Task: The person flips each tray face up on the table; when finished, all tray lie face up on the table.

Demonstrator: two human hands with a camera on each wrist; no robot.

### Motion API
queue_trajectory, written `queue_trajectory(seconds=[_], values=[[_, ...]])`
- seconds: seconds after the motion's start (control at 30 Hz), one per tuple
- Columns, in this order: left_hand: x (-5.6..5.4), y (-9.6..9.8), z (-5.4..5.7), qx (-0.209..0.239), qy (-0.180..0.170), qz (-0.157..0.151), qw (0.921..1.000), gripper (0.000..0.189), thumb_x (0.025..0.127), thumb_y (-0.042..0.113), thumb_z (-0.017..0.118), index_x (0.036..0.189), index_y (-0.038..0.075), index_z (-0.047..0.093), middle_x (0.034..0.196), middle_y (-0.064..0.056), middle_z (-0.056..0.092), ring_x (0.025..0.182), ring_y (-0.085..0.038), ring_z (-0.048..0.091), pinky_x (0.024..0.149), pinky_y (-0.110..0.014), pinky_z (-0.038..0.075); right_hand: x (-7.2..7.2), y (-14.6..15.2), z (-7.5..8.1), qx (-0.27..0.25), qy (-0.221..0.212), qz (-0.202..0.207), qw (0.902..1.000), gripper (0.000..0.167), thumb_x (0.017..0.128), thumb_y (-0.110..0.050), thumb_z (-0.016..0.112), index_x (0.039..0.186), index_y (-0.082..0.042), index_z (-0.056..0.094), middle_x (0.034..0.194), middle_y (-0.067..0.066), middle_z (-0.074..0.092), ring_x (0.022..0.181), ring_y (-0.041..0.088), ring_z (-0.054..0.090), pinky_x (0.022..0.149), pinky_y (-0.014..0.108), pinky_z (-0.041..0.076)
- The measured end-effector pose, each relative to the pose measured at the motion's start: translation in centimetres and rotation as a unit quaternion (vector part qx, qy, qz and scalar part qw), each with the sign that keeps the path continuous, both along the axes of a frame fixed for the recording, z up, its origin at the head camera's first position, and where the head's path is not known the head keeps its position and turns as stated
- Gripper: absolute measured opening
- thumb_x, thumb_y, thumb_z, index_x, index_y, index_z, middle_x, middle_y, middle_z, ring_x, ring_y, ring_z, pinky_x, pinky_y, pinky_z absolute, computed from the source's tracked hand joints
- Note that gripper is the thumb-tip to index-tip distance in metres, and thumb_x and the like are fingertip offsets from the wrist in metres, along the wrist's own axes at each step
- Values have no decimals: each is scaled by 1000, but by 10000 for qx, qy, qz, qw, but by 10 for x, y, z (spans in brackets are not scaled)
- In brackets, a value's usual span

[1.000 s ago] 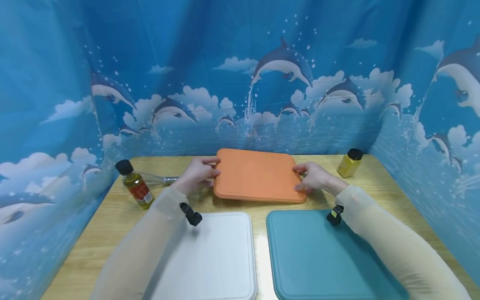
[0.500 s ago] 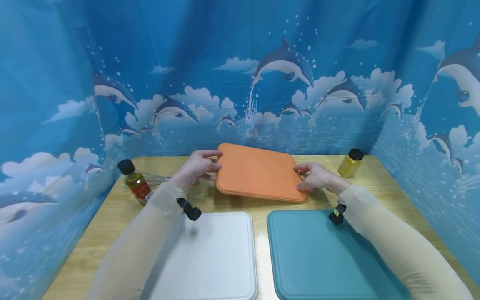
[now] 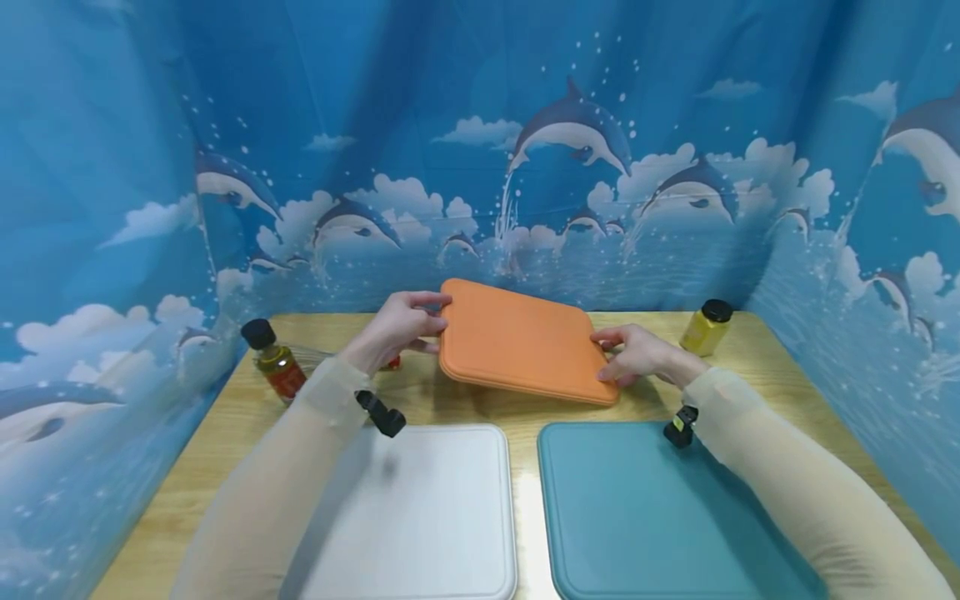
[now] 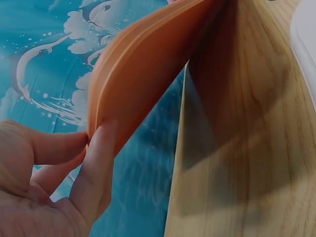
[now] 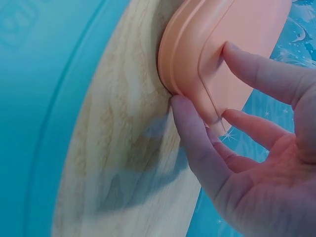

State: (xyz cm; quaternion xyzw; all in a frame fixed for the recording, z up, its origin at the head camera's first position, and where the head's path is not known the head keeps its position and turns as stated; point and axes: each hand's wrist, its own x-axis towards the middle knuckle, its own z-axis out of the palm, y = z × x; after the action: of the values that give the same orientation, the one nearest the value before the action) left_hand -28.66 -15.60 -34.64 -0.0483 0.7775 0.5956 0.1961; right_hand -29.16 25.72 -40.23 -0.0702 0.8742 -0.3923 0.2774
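Observation:
An orange rectangular board [image 3: 521, 337] with rounded corners and a stepped rim is held tilted near the back of the table, its left end raised. My left hand [image 3: 403, 327] pinches the left edge; in the left wrist view fingers [image 4: 94, 173] lie on both sides of the rim. At the other end my right hand [image 3: 636, 354] grips the right edge, and the right wrist view shows its fingertips around the lower corner [image 5: 190, 74]. That corner appears close to the wood; whether it touches is unclear.
In front lie a white board [image 3: 420, 508] and a teal board [image 3: 667, 508]. An oil bottle [image 3: 281, 367] and a partly hidden whisk [image 3: 309, 358] stand left. A small red thing [image 3: 392, 363] shows behind my left hand. A yellow jar [image 3: 703, 329] stands right; a dolphin curtain [image 3: 480, 167] encloses the table.
My left hand has risen with the orange board's left end, tilting it more steeply. The right hand stays nearly in place. A red thing has come into view behind the left hand.

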Motion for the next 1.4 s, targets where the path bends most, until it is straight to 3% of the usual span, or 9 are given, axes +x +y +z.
queue_trajectory(seconds=[0.27, 0.6, 0.73, 0.97, 1.23, 1.4], values=[[2, 7, 15, 48, 71, -67, 9999, 59, 110, 3, 67, 165, 23, 58, 166, -13, 59, 131, -31, 75, 91, -40, 72, 1, 3, 3, -107, -58, -7, 9999, 90, 102, -10, 81, 177, -3, 31, 176, 39, 28, 142, 47, 64, 95, 44, 72], [1, 17, 33, 264, 178, -247, 9992, 61, 111, 6, 67, 168, 23, 55, 162, -11, 64, 130, -29, 77, 93, -38, 72, 0, 6, 3, -180, -177, -37, 9997, 90, 104, -12, 80, 177, -4, 29, 178, 38, 28, 145, 47, 62, 99, 43, 71], [0, 22, 40, 461, 158, -172, 9987, 59, 111, 7, 67, 167, 24, 56, 157, -11, 70, 127, -27, 79, 92, -37, 72, 3, 4, 12, 128, -97, 157, 9997, 86, 106, -20, 78, 176, -3, 31, 176, 39, 30, 148, 49, 60, 102, 47, 70], [-2, 27, 49, 593, 219, -34, 9980, 56, 112, 8, 67, 165, 26, 59, 151, -12, 74, 115, -24, 83, 90, -35, 72, 10, -18, 56, 691, 371, 595, 9951, 81, 111, -36, 72, 175, -3, 34, 176, 36, 34, 152, 51, 56, 111, 57, 65], [-1, 33, 56, 726, 238, -74, 9970, 58, 112, 9, 68, 166, 26, 57, 155, -11, 71, 130, -30, 79, 91, -34, 72, 21, -51, 115, 567, 842, 1110, 9886, 79, 111, -35, 74, 174, -5, 37, 175, 32, 40, 152, 49, 58, 109, 53, 66], [-1, 41, 63, 955, 231, -55, 9951, 59, 111, 7, 68, 166, 26, 58, 159, -10, 67, 129, -29, 79, 91, -34, 71, 29, -70, 146, 525, 1002, 1354, 9843, 78, 110, -35, 75, 173, -7, 40, 174, 29, 45, 148, 47, 63, 106, 51, 68]])
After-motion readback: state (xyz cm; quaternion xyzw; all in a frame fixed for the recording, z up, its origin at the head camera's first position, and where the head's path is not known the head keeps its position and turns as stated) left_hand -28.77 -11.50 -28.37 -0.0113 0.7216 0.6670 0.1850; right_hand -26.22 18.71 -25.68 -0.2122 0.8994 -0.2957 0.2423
